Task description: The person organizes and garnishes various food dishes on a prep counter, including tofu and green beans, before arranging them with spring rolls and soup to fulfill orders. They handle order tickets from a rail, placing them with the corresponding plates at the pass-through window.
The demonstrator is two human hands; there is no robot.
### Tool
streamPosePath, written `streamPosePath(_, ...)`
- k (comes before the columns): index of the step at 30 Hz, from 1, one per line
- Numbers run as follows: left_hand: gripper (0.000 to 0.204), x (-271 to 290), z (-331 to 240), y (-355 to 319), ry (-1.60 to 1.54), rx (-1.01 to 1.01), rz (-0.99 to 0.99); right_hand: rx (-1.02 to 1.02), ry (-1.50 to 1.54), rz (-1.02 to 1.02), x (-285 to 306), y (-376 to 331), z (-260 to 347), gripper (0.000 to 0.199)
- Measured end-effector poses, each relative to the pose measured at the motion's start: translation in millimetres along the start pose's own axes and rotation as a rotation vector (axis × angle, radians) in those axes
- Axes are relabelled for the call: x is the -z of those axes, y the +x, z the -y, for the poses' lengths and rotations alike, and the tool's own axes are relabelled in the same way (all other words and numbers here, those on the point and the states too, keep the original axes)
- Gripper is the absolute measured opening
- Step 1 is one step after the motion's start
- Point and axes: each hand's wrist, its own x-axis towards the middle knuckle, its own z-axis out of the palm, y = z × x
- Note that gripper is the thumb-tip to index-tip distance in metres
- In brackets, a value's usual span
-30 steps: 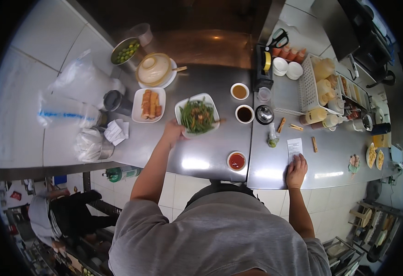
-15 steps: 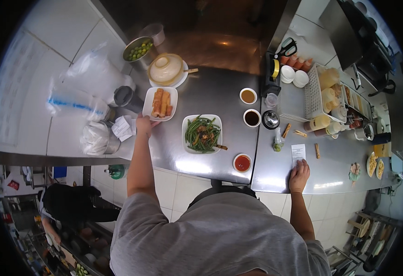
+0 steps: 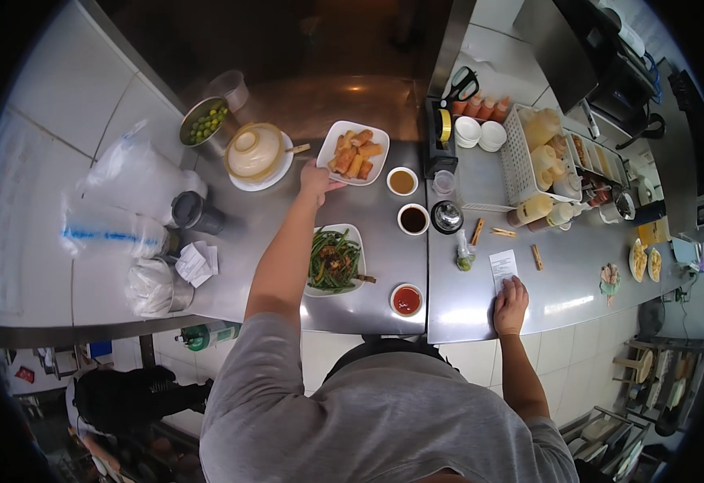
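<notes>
My left hand (image 3: pixel 316 183) grips the near left edge of a white dish (image 3: pixel 380 139) of cut fried rolls (image 3: pixel 355 154), toward the far side of the steel counter. Nearer me, partly behind my left forearm, is a white dish of green beans (image 3: pixel 334 262) with browned topping. To the right sit three small white cups: light brown sauce (image 3: pixel 402 181), dark sauce (image 3: pixel 412 219) and red sauce (image 3: pixel 406 301). Farther right, my right hand (image 3: pixel 511 307) has curled fingers on the lower end of a printed paper slip (image 3: pixel 502 264) lying on the counter.
At left stand a lidded clay pot (image 3: pixel 254 153), a metal pot of green citrus (image 3: pixel 207 125), a dark cup (image 3: pixel 196 212) and plastic bags (image 3: pixel 119 181). At right are a white basket (image 3: pixel 521 149) of bottles, a call bell (image 3: pixel 447 217) and clothespins (image 3: pixel 537 258). A person (image 3: pixel 131 394) is behind at lower left.
My left hand has carried the dish of fried rolls rightward and away from me, from beside the dark cup to near the brown sauce. My right hand stays on the slip.
</notes>
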Motion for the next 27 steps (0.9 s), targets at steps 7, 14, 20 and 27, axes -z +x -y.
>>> streamPosePath(7, 0.032, -38, 8, 65, -0.064, 0.024, -0.043, 0.047, 0.005, -0.007, 1, 3, 2, 0.032)
streamPosePath(14, 0.037, 58, 29, 35, -0.209, 0.194, -0.193, 0.008, -0.018, -0.02, 1, 3, 1, 0.031)
streamPosePath(20, 0.023, 191, 8, 47, -0.294, -0.081, -0.772, 0.004, -0.012, 0.004, -3, 3, -1, 0.031)
streamPosePath(27, 0.026, 190, 13, 72, -0.303, -0.024, -0.46, 0.016, 0.002, 0.023, -3, 6, 2, 0.033)
